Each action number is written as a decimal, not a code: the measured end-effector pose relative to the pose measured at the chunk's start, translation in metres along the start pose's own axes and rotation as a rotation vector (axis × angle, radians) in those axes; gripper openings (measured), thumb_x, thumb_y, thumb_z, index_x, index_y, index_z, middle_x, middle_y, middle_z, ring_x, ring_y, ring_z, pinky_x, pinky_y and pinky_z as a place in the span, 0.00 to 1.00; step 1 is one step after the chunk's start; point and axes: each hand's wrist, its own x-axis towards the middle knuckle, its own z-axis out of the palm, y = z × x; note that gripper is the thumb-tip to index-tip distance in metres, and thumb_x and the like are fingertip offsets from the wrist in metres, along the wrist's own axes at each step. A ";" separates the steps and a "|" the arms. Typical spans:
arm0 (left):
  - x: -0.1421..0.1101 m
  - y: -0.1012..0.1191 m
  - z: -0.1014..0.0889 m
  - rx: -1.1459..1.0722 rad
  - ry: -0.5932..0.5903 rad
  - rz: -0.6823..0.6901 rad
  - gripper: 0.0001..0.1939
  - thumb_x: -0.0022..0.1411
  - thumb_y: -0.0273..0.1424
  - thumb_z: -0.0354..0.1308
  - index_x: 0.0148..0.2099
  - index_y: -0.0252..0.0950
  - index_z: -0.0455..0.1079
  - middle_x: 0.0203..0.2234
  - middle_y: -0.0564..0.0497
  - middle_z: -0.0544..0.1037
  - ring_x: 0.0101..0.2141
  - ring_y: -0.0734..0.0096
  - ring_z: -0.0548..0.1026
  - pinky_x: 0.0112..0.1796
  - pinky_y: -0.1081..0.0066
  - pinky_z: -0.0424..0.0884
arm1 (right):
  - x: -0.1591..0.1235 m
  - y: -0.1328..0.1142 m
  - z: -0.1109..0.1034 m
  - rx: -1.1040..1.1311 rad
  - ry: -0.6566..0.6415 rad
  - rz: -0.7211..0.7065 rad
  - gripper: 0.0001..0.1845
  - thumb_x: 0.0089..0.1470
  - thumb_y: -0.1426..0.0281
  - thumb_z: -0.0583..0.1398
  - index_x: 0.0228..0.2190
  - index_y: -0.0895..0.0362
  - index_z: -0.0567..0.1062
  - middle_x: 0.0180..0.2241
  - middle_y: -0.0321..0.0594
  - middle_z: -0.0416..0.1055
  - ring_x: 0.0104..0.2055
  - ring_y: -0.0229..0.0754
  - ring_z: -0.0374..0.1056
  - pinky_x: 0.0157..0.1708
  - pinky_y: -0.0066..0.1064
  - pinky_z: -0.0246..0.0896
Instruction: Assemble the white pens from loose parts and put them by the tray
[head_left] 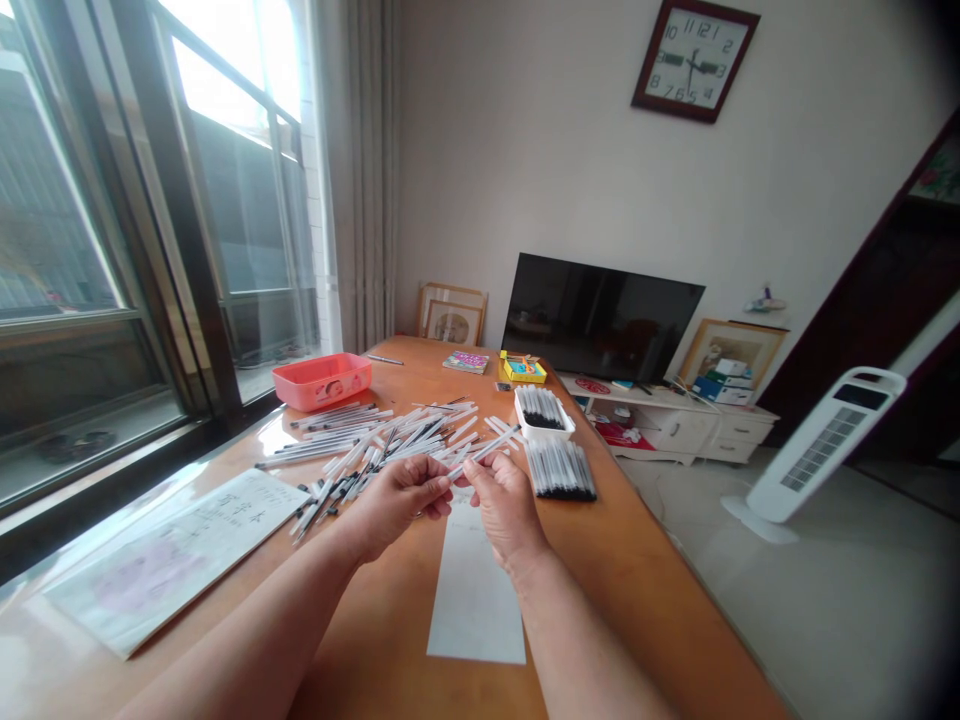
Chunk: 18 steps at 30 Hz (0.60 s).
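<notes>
Both hands are raised over the wooden worktop (600, 540), working at a single slim white pen (491, 450) with a dark end. The pen is held in the air just above the far edge of a white paper sheet (474, 590), slanting up and to the right. The right hand (504, 510) has its fingers closed on the lower part of the pen. The left hand (397, 505) is curled, its fingertips meeting the right hand's at the pen's lower end. Whether they clench the pen or something smaller cannot be told from this view.

A loose heap of white pens (375, 450) lies just beyond the left hand. Ahead of the right hand, a white tray (544, 432) holds pens standing in a packed group, black ends down, and a neat row of black-tipped pens (561, 470) lies beside it. A red plastic box (322, 380) and a notebook (176, 555) sit further left.
</notes>
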 end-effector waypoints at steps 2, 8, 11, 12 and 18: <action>0.002 -0.002 -0.003 0.021 -0.018 -0.009 0.20 0.58 0.46 0.67 0.38 0.34 0.72 0.27 0.50 0.77 0.29 0.71 0.73 0.35 0.69 0.68 | 0.000 0.001 0.002 0.008 0.000 0.014 0.16 0.53 0.57 0.66 0.32 0.57 0.73 0.30 0.42 0.79 0.35 0.44 0.75 0.29 0.30 0.61; 0.007 -0.005 -0.013 0.057 -0.034 -0.023 0.21 0.57 0.47 0.68 0.38 0.35 0.71 0.27 0.53 0.74 0.29 0.72 0.71 0.34 0.70 0.65 | 0.001 0.000 -0.001 -0.044 0.000 0.108 0.17 0.51 0.57 0.66 0.35 0.56 0.73 0.32 0.41 0.79 0.37 0.45 0.75 0.29 0.29 0.60; 0.009 -0.007 -0.017 0.077 -0.003 -0.025 0.21 0.56 0.48 0.68 0.38 0.36 0.70 0.26 0.54 0.73 0.28 0.73 0.69 0.33 0.71 0.64 | 0.008 -0.001 -0.012 -0.017 0.067 0.077 0.19 0.50 0.56 0.68 0.36 0.55 0.72 0.31 0.39 0.78 0.33 0.41 0.72 0.26 0.27 0.58; 0.009 -0.007 -0.019 0.088 0.000 -0.024 0.21 0.56 0.48 0.68 0.37 0.36 0.70 0.26 0.55 0.72 0.28 0.73 0.69 0.32 0.71 0.63 | 0.011 -0.002 -0.016 -0.005 0.111 0.054 0.19 0.50 0.56 0.68 0.36 0.55 0.72 0.30 0.38 0.77 0.31 0.39 0.71 0.25 0.26 0.57; 0.011 -0.013 -0.024 0.144 -0.008 -0.016 0.20 0.58 0.48 0.66 0.38 0.36 0.71 0.26 0.55 0.72 0.29 0.71 0.70 0.33 0.71 0.65 | 0.019 -0.007 -0.034 0.074 0.228 0.004 0.18 0.51 0.54 0.67 0.33 0.55 0.75 0.24 0.33 0.72 0.21 0.32 0.59 0.19 0.25 0.51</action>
